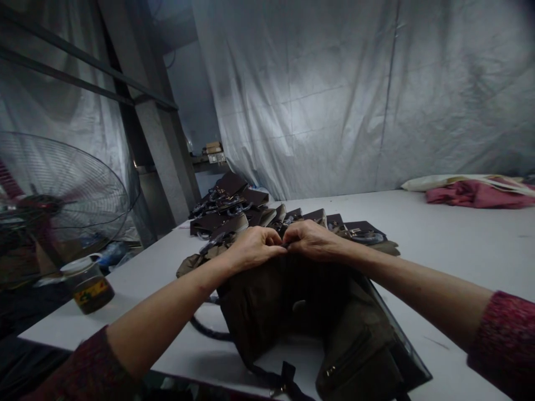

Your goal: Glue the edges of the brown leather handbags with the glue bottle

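Note:
A dark olive bag [317, 317] with straps and a zip pocket lies in front of me on the white table [451, 245]. My left hand [253, 246] and my right hand [311, 239] meet at the bag's far top edge. Both are closed in a pinch on a small dark part of the bag between them; I cannot make out what that part is. The fingertips of the two hands touch each other.
A pile of dark brown bag pieces with metal rings [234, 209] lies just beyond my hands. A jar with a yellow label [88, 287] stands at the table's left edge, beside a large fan [54, 195]. Pink and cream cloth [472, 192] lies at the far right. Grey tarpaulin hangs behind.

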